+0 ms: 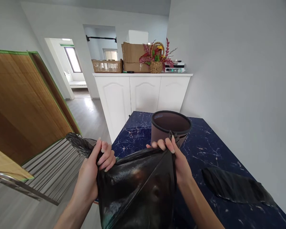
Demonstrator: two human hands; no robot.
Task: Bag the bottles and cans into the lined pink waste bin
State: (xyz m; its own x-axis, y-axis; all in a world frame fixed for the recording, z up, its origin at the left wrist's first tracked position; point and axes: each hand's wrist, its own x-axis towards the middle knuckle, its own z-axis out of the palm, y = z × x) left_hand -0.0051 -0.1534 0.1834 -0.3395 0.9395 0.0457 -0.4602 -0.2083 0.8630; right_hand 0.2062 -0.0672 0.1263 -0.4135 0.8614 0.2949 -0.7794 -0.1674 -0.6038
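Note:
A black plastic garbage bag [138,187] hangs stretched between my two hands, bulging with contents that cannot be made out. My left hand [98,163] is closed round its upper left corner, and a twisted end of the bag sticks out beyond the fist. At the upper right corner, the fingers of my right hand [171,152] are curled over the rim and grip it. Just behind the bag stands a brown trash can [157,132] with a dark rim, upright on a blue marbled table [138,127]. Its lower part is hidden by the bag and my right hand.
A folded black plastic bag [235,186] lies on the table's right side. Beyond the table is a white cabinet [145,92] bearing cardboard boxes and a flower basket [156,66]. A metal rack [54,168] with bamboo mats [26,105] stands at left; a wall runs along the right.

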